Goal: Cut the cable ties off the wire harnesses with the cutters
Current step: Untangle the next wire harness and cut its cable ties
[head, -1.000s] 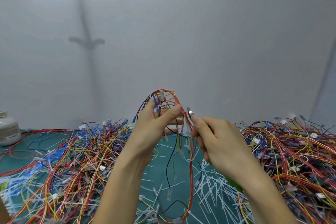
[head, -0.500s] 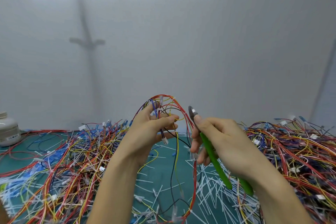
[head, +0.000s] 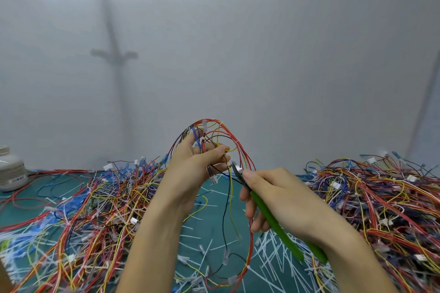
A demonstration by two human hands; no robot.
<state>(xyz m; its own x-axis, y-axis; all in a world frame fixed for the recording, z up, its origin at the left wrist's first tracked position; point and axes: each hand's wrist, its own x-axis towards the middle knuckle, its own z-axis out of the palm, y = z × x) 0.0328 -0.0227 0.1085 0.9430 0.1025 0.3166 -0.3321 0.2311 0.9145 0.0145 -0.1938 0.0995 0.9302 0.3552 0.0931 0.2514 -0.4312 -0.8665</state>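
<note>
My left hand (head: pixel 190 171) holds up a wire harness (head: pixel 215 135) of red, yellow, blue and black wires, pinching the bundle between thumb and fingers. Its loose ends hang down to the green mat (head: pixel 209 226). My right hand (head: pixel 273 200) grips green-handled cutters (head: pixel 269 216). The metal jaws of the cutters (head: pixel 237 169) touch the bundle just below my left thumb, at a small white piece. Whether that piece is a cable tie I cannot tell.
A heap of harnesses (head: pixel 78 216) covers the mat on the left, another heap (head: pixel 381 197) on the right. Cut white cable ties (head: pixel 269 259) litter the mat between them. A white jar (head: pixel 10 169) stands at the far left. A grey wall rises behind.
My right hand moved the cutter jaws left and down from beside the harness onto the bundle under my left thumb. My left hand stays raised with the harness.
</note>
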